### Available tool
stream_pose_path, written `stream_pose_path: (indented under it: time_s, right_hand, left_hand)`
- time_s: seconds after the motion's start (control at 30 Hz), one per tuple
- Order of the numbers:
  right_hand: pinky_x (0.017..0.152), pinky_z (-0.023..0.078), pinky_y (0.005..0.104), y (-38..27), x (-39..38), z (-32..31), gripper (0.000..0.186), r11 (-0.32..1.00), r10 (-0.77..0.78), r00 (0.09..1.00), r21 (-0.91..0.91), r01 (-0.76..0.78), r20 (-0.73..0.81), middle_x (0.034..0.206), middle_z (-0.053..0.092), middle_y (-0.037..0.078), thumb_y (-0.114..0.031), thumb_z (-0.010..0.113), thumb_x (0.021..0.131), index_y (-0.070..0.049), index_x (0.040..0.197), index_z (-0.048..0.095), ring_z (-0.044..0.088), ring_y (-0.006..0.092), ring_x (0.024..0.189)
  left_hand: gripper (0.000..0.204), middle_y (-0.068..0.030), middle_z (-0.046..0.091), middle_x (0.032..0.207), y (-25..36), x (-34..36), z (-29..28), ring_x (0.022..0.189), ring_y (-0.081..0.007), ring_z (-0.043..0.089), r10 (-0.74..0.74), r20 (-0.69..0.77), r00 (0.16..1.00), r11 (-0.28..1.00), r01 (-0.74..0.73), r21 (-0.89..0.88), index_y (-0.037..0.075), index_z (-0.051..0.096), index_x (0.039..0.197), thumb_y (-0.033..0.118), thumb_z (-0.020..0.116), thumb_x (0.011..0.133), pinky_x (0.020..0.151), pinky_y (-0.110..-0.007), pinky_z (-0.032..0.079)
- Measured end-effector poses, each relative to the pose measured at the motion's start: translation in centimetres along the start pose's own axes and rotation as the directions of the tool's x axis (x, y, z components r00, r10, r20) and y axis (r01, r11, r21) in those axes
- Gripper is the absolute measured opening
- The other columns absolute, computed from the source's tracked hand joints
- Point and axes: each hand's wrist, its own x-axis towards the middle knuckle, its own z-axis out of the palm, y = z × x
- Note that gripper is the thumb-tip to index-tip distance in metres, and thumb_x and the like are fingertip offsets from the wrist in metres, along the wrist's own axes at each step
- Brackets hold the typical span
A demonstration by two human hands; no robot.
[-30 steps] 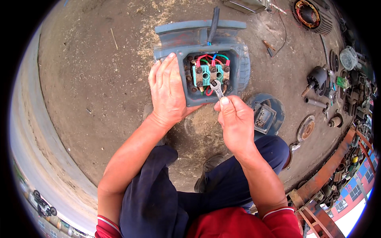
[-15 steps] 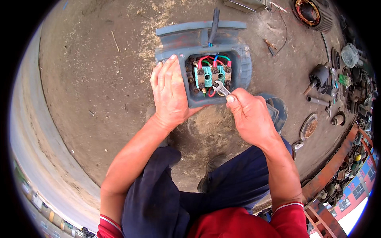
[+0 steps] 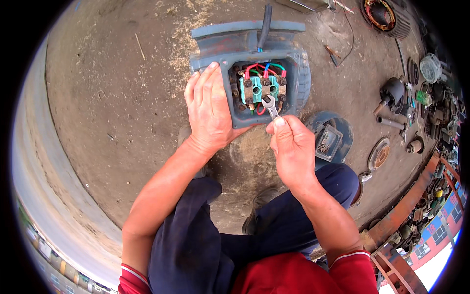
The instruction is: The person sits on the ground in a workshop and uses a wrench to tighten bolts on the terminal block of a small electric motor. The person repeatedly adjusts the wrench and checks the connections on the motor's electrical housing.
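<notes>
A blue-grey electric motor stands in front of me, its terminal box facing up and uncovered. Inside is a turquoise terminal block with brass-coloured links, rusty nuts and red, green and blue wires. A black cable enters at the box's far side. My left hand lies against the left wall of the box, fingers stretched along it. My right hand is closed round an open-end wrench; the wrench's jaw sits at the lower middle nut of the block.
A round blue-grey cover with a small square lid in it lies right of the motor. Farther right are a disc, a pipe, a motor stator and piled metal parts. A rusty beam runs at lower right.
My right hand has swung left and toward me, turning the wrench handle from slanting right to nearly straight toward me. The jaw stays at the same nut; the left hand keeps its place.
</notes>
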Motion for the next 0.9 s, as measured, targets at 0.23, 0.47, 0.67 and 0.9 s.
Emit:
stream_pose_path:
  time_s: [0.23, 0.47, 0.67, 0.9]
  right_hand:
    - [0.055, 0.039, 0.0313, -1.9, 1.5, -3.0, 0.032, 0.902, -0.130, 0.973, -0.385, 0.195, 0.189, 0.063, 0.048, 0.001, -0.028, 0.054, 0.109, -0.002, 0.092, 0.061, 0.043, 0.0099, 0.060]
    - [0.062, 0.047, 0.0499, -6.7, 4.5, -5.9, 0.027, 0.612, -0.114, 0.888, -0.673, 0.416, 0.445, 0.071, 0.060, 0.027, -0.027, 0.060, 0.104, -0.001, 0.096, 0.063, 0.053, 0.0511, 0.069]
    - [0.051, 0.043, 0.0327, -3.5, 2.9, -9.3, 0.012, 0.994, 0.089, 0.965, -0.087, -0.070, 0.247, 0.069, 0.061, 0.004, -0.012, 0.068, 0.099, 0.000, 0.101, 0.066, 0.056, 0.0136, 0.056]
    - [0.047, 0.037, 0.0231, -0.7, 0.8, -6.6, 0.006, 0.861, 0.009, 0.999, 0.509, 0.014, -0.043, 0.070, 0.058, 0.003, -0.006, 0.068, 0.099, -0.001, 0.102, 0.066, 0.047, 0.0075, 0.053]
  left_hand:
    - [0.114, -0.0227, 0.054, 0.138, 0.0, 0.2, -0.2, 0.131, -0.0401, 0.053, 0.009, 0.018, 1.000, 1.000, -0.009, 0.005, -0.003, 0.042, 0.142, 0.057, 0.093, 0.060, 0.110, -0.057, 0.035]
    - [0.114, -0.0232, 0.055, 0.137, -0.2, 0.0, -0.1, 0.131, -0.0398, 0.053, 0.023, 0.012, 1.000, 1.000, -0.023, 0.012, -0.004, 0.042, 0.142, 0.057, 0.092, 0.060, 0.110, -0.057, 0.034]
    - [0.116, -0.0225, 0.054, 0.140, -0.5, -0.2, 0.0, 0.133, -0.0395, 0.052, 0.011, 0.010, 1.000, 1.000, -0.011, -0.019, -0.002, 0.040, 0.144, 0.054, 0.093, 0.059, 0.112, -0.058, 0.033]
    - [0.115, -0.0218, 0.055, 0.139, -0.2, -0.2, -0.1, 0.134, -0.0393, 0.051, 0.002, 0.010, 1.000, 1.000, -0.002, -0.017, -0.003, 0.043, 0.144, 0.056, 0.092, 0.059, 0.112, -0.059, 0.034]
